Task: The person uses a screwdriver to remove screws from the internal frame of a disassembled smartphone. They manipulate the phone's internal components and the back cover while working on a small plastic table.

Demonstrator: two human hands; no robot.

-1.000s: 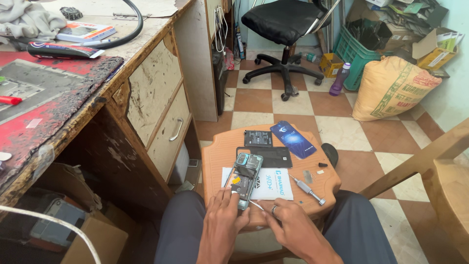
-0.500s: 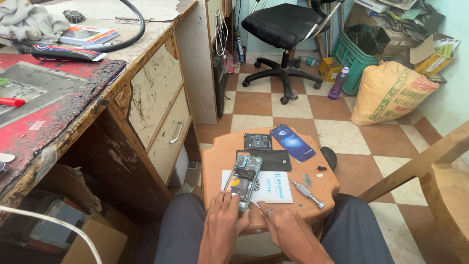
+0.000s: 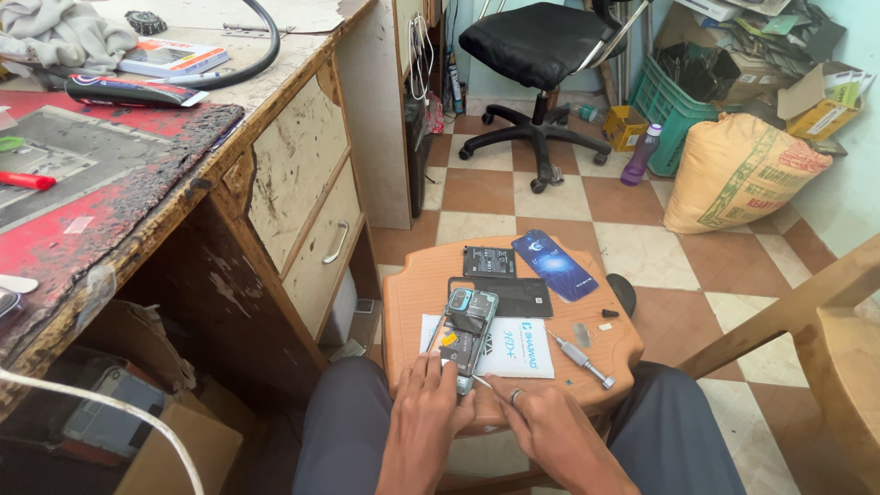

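Observation:
An opened phone body (image 3: 467, 335) with bare circuitry lies on a white card (image 3: 518, 348) on an orange stool top (image 3: 412, 298). My left hand (image 3: 426, 408) holds the phone's near end. My right hand (image 3: 541, 426), a ring on one finger, pinches thin metal tweezers (image 3: 483, 382) whose tip touches the phone's lower edge. Beyond the phone lie a black flat panel (image 3: 518, 296), a dark battery (image 3: 488, 261) and a blue phone back cover (image 3: 554, 264). A small screwdriver (image 3: 582, 360) rests at the right of the card.
A worn desk (image 3: 137, 183) with drawers stands at the left, a red-handled tool (image 3: 27, 181) and cable on top. A black office chair (image 3: 541, 55), green crate (image 3: 674, 105), purple bottle (image 3: 639, 156) and full sack (image 3: 738, 174) sit on the checkered floor. A wooden chair (image 3: 825, 321) is right.
The phone has been drawn slightly nearer along the card. My right hand has shifted left so the tweezers meet the phone's lower end. The head has tilted a little.

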